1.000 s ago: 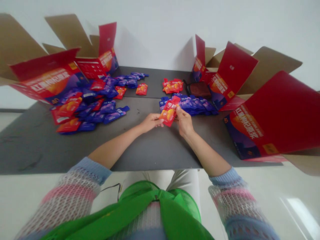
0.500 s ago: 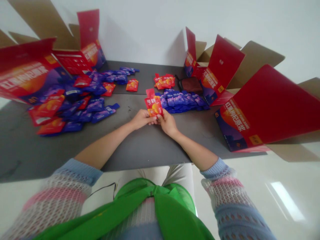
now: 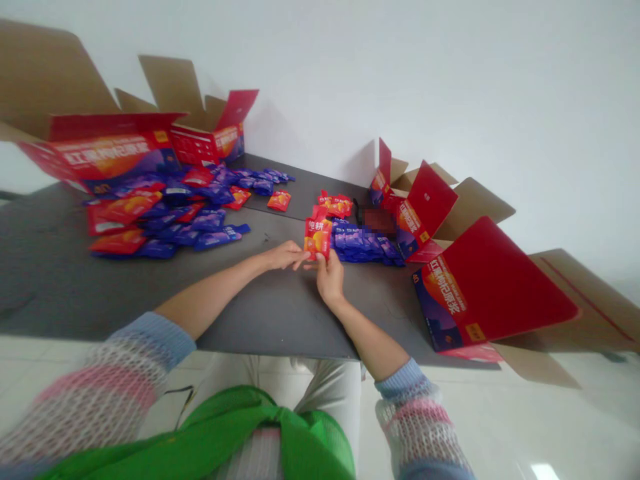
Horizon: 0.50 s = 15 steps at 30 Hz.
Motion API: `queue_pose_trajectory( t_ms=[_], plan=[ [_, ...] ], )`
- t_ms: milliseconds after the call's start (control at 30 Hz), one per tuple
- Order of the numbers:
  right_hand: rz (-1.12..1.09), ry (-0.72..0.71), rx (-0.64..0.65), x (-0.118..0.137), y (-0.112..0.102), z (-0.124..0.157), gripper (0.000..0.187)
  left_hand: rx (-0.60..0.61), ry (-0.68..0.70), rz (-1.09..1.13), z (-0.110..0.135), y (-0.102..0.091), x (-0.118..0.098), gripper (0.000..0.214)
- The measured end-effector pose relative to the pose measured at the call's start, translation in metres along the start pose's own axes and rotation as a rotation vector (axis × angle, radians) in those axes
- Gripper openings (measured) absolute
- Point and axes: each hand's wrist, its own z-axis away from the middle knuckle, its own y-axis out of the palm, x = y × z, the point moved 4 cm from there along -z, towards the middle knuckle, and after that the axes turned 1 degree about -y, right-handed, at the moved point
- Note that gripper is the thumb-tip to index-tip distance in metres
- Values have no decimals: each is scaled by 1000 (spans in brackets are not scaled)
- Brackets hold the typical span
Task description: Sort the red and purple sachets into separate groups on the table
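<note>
A red spouted pouch (image 3: 317, 239) with orange fruit printed on it stands upright between my two hands. My right hand (image 3: 331, 277) grips its lower right edge, thumb on the front. At the bottom left corner, my left hand (image 3: 285, 255) pinches the pouch with its fingers drawn together. Just behind and to the right lies a stack of blue-purple pouches (image 3: 363, 243). Beyond it sits a small group of red pouches (image 3: 336, 203). A single red pouch (image 3: 279, 200) lies farther back to the left.
A mixed heap of blue and red pouches (image 3: 165, 213) covers the left of the grey table (image 3: 280, 313). Open red cartons stand behind it, one a large carton (image 3: 120, 153). More open cartons line the right side, the nearest carton (image 3: 480, 287) at the table's edge.
The view has turned and shifted, so the table and cartons sit lower in the picture. Both hands still hold the red pouch; the left fingers now sit more at its lower corner.
</note>
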Motion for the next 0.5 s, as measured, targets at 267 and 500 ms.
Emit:
queue_pose_trajectory(
  t_ms=[267, 500],
  plan=[
    [-192, 177, -103, 26, -51, -51, 19, -93, -38, 478, 3, -21, 13, 74],
    [-233, 384, 17, 22, -66, -118, 13, -179, -90, 277, -2, -14, 25, 74]
  ],
)
